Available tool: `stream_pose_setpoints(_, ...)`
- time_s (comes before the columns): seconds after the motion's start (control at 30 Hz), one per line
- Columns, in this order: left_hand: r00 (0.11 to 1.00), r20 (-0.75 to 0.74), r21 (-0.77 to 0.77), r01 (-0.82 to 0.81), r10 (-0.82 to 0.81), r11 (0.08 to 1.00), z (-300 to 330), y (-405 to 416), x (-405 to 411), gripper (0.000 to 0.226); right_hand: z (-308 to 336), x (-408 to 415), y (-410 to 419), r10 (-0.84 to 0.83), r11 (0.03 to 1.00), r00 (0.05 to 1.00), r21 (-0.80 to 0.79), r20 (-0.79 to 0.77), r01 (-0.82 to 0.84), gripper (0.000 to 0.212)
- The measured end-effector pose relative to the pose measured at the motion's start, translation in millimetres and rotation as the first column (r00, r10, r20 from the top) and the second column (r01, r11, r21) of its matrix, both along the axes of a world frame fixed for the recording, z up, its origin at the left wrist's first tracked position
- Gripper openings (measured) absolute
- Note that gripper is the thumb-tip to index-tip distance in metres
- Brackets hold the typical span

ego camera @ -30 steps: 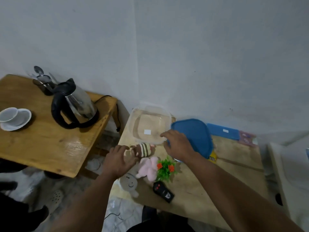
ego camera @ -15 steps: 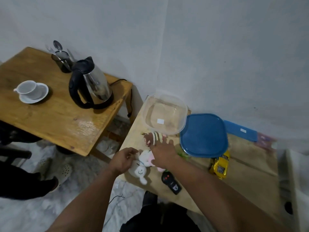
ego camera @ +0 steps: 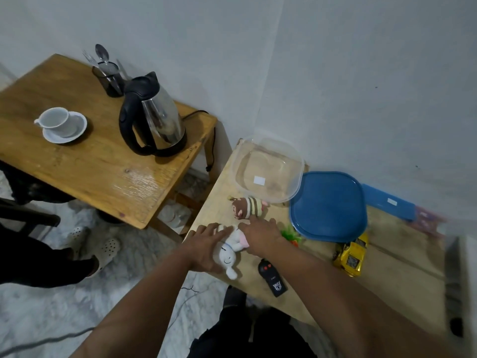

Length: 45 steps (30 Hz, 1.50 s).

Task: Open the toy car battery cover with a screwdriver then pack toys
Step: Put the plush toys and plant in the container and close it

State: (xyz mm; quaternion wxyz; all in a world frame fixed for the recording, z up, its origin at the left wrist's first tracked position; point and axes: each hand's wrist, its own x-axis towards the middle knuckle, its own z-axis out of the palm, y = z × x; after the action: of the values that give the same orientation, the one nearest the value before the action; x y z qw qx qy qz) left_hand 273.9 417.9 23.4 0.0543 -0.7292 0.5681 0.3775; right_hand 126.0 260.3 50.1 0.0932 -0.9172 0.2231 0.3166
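A white and pink plush bunny (ego camera: 228,251) lies near the front left corner of the pale low table (ego camera: 392,264). My left hand (ego camera: 205,245) lies against the bunny's left side with straight fingers. From the right, my right hand (ego camera: 260,236) covers its pink body with fingers bent down over it; the fingertips are hidden. A striped brown plush (ego camera: 246,208) lies just behind. The clear container (ego camera: 268,169) stands open and empty at the back, with its blue lid (ego camera: 327,205) beside it. The yellow toy car (ego camera: 351,255) and a black remote (ego camera: 273,277) lie to the right.
A small green plastic plant (ego camera: 291,232) peeks out beside my right wrist. A flat blue box (ego camera: 387,202) lies along the wall. On the left, a wooden side table (ego camera: 103,171) carries a kettle (ego camera: 154,117), a cup on a saucer (ego camera: 60,125) and a cutlery holder (ego camera: 108,78). A person's feet in clogs (ego camera: 103,249) are on the floor.
My right hand came back from the container's rim onto the bunny's pink body. My left hand slid from beside the striped plush to the bunny's side.
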Motion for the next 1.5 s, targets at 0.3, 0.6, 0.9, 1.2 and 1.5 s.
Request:
stream_pose_setpoints(0.3,0.999,-0.039,-0.050,-0.031,0.029,0.998,-7,-6,-6,0.119,3,-12,-18,-0.079,0.984,0.995,0.163,0.055,0.069,0.058)
stream_pose_setpoints(0.6,0.987,-0.069,-0.124,-0.156,0.148,0.980,3,1,8,0.094,18,-17,-23,-0.306,0.939,0.933,0.220,0.189,0.264,0.032)
stream_pose_setpoints(0.9,0.954,-0.146,-0.224,-0.290,0.262,0.931,14,-7,25,0.096,27,-12,-31,-0.342,0.931,0.896,0.234,0.284,0.281,0.077)
stream_pose_setpoints(1.2,0.986,0.027,-0.181,-0.155,0.163,0.971,-1,-4,30,0.104,19,1,-17,-0.226,0.971,0.941,-0.020,0.252,0.238,0.070)
stream_pose_setpoints(1.5,0.982,0.058,-0.208,-0.162,0.177,0.965,-9,1,25,0.105,-1,7,-3,-0.182,0.978,0.960,-0.065,0.212,0.199,0.109)
